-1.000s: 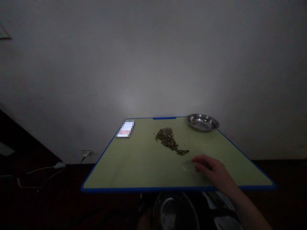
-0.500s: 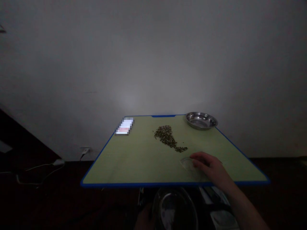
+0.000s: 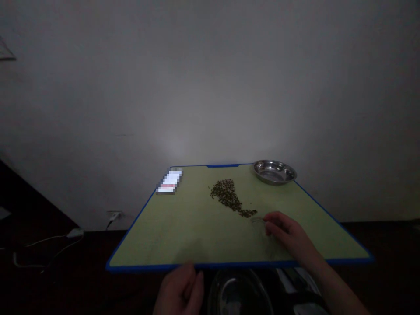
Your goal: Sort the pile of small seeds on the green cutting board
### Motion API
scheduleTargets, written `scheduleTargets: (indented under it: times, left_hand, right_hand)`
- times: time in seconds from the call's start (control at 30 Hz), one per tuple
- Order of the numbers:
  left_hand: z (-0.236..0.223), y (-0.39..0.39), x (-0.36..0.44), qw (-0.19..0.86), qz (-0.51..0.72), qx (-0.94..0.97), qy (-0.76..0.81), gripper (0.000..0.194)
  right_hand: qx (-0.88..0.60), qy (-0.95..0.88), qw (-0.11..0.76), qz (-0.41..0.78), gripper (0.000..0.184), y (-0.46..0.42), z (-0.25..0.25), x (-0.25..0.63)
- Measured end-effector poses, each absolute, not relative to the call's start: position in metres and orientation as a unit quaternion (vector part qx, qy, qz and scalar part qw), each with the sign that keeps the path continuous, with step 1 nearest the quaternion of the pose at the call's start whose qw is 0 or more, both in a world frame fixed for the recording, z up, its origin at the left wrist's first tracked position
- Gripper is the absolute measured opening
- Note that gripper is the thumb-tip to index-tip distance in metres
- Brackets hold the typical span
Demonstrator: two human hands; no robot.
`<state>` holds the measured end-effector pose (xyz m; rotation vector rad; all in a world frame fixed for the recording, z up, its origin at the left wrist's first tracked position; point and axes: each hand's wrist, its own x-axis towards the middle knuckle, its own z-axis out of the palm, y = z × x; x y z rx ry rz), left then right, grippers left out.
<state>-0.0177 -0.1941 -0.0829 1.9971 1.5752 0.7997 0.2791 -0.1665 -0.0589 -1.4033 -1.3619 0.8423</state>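
My right hand (image 3: 284, 227) is over the right front of the green tabletop (image 3: 157, 236). Its thumb and fingertips pinch the rim of a clear, see-through dish (image 3: 257, 219), whose outline is faint and partly covered by the hand. Just beyond it lies a spread of small, dark, mottled seeds (image 3: 226, 194) with a thin tail trailing toward the dish. At the table's front edge is my left hand (image 3: 180, 286), slightly blurred, with its fingers curled in; whatever may be inside them is hidden.
A steel basin (image 3: 274, 173) stands at the back right corner. On the left edge lies a phone (image 3: 169, 181) with a lit, pixelated screen. Below the front edge is a round shiny lid or pot (image 3: 239, 293). A wall socket with a plug (image 3: 113, 215) and white cables are at left.
My left hand has come up from below to the table's front edge. The clear dish in my right hand has tipped, so less of it shows. The seeds stay put; the view shifts slightly.
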Motion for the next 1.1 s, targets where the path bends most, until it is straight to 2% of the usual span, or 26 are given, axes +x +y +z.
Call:
scheduleTargets:
  times: [0.13,0.3,0.47,0.67,0.8,1.1]
  left_hand:
    - [-0.042,-0.137,0.011,0.148,0.346,0.736,0.563,0.034]
    - [-0.024,-0.070,0.034,0.144,0.366,0.732,0.556,0.033]
    - [-0.026,-0.017,0.036,0.105,0.316,0.760,0.558,0.023]
    - [-0.033,0.017,0.028,0.064,0.203,0.789,0.577,0.015]
    - [-0.039,0.025,0.021,0.057,0.218,0.777,0.588,0.019]
    - [-0.051,0.027,0.014,0.100,0.268,0.756,0.588,0.024]
  right_hand:
    - [-0.569,-0.550,0.469,0.394,0.032,-0.157,-0.053,0.280]
    - [-0.582,-0.573,0.474,0.330,0.030,-0.137,-0.035,0.289]
    - [-0.604,-0.623,0.442,0.227,0.030,-0.114,-0.031,0.309]
    - [-0.669,-0.661,0.311,0.136,0.032,-0.092,-0.048,0.334]
    - [-0.693,-0.663,0.260,0.116,0.031,-0.081,-0.050,0.335]
    - [-0.680,-0.684,0.241,0.108,0.027,-0.071,-0.049,0.321]
